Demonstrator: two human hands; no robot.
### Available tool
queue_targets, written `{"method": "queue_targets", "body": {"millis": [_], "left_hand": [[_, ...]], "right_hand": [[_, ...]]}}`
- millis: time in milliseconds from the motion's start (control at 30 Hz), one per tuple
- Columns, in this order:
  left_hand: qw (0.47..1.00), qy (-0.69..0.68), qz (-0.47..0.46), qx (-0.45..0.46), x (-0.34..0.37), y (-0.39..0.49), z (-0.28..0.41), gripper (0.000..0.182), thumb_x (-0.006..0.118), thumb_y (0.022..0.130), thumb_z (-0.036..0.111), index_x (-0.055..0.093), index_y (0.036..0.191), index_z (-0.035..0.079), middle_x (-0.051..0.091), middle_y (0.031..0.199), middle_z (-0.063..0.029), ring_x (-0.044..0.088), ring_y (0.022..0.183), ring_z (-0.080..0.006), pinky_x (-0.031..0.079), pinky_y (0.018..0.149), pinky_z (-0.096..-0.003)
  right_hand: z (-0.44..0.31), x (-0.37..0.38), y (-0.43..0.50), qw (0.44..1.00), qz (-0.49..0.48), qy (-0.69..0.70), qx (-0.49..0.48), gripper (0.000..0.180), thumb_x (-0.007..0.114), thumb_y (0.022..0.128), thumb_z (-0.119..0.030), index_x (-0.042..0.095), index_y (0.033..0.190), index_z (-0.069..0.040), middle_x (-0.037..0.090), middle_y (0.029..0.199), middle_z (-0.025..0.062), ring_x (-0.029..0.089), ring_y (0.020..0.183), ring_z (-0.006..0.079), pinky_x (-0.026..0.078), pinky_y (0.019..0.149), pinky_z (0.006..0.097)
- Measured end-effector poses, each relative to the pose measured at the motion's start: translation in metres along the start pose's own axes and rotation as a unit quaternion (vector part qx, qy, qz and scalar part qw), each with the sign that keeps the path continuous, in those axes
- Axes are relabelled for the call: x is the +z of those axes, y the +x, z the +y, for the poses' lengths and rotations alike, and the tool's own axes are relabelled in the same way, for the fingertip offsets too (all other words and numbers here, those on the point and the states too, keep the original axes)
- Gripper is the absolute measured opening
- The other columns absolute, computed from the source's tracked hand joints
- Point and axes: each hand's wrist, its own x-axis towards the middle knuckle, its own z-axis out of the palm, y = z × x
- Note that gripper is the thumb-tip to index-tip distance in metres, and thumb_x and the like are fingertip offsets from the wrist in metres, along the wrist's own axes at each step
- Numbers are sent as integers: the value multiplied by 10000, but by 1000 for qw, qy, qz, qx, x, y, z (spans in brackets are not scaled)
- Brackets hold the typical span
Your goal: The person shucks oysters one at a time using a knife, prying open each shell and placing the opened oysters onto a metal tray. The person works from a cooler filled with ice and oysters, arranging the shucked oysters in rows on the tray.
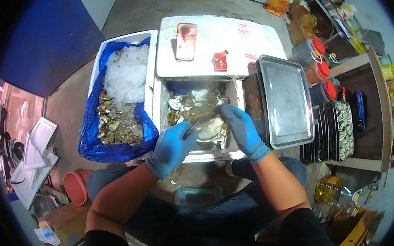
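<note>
Both my hands wear blue gloves with grey palms, over a white foam box (239, 102) of oyster shells. My left hand (175, 148) is curled above the box's near-left part, a dark edge showing at its thumb. Bent inward from the right, my right hand (240, 127) has its fingertips drawn together. A thin, motion-blurred object (202, 120) spans the gap between the hands; whether it is a blade or a shell edge I cannot tell. Just below it shows a pale oyster shell interior (211, 130). More oyster shells (200, 95) lie at the box's far side.
At left, a foam box lined with blue plastic (117, 155) holds ice (125, 74) and oysters (115, 128). A phone (186, 43) and red packet (221, 62) lie on a foam lid (216, 22). Metal trays (286, 101) and stacked oyster trays (343, 132) stand right. A stool (199, 196) is below.
</note>
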Motion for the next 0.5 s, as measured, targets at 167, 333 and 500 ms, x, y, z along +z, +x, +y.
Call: {"method": "queue_targets", "body": {"millis": [167, 333, 500], "left_hand": [[952, 157, -11, 261, 3, 6, 0, 166, 701, 942, 28, 699, 1097, -31, 695, 974, -161, 701, 793, -289, 586, 702, -390], [994, 64, -28, 90, -1, 8, 5, 217, 674, 981, 65, 710, 1168, -39, 721, 1009, -157, 718, 845, -241, 582, 737, -349], [989, 105, -58, 83, 0, 14, 3, 257, 632, 1023, 160, 705, 1188, -24, 707, 921, -127, 664, 805, -163, 537, 745, -326]], "right_hand": [[-20, -49, -14, 998, -29, -50, 29, 372, 581, 989, -63, 676, 1334, 36, 705, 1183, 44, 629, 1036, 131, 527, 909, 296], [-32, -215, -35, 980, 183, -79, -19, 316, 649, 1031, -280, 741, 1186, -20, 732, 988, 46, 633, 823, 119, 496, 722, 260], [43, -373, -78, 883, 418, -156, 147, 382, 708, 983, -375, 762, 1091, -12, 723, 863, 51, 640, 740, 141, 521, 688, 296]]}}
